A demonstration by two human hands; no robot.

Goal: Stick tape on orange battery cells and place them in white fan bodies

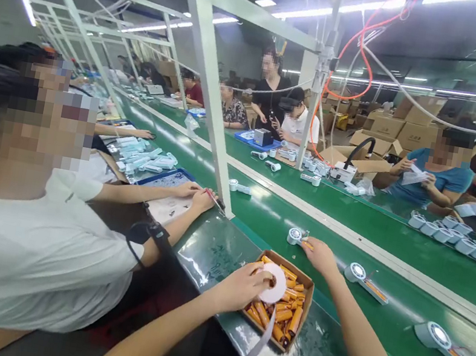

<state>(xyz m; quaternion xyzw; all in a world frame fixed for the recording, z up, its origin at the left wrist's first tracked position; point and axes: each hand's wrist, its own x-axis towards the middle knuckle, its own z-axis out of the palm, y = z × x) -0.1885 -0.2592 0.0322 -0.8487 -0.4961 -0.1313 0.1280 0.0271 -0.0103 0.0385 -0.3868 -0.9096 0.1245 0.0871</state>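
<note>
My left hand (249, 287) is closed on a roll of white tape (276, 283), its fingers hooked at the core. A loose strip of tape hangs from the roll over the near edge of a shallow cardboard box (306, 304). Orange cylindrical batteries (282, 315) fill the box, below the roll. Out on the green belt, my right hand (316, 254) has its fingers closed at the handle of a pale blue handheld fan body (294, 236). Something orange, apparently a battery, shows by the fingertips; the hand partly hides the handle.
To the right on the green conveyor belt (391, 328) lie two more open fan bodies, (357, 273) the nearer one holding an orange battery. A slanted metal post (217, 88) rises ahead. At left, a co-worker's hands (201, 199) handle a thin tool. Others sit across the belt.
</note>
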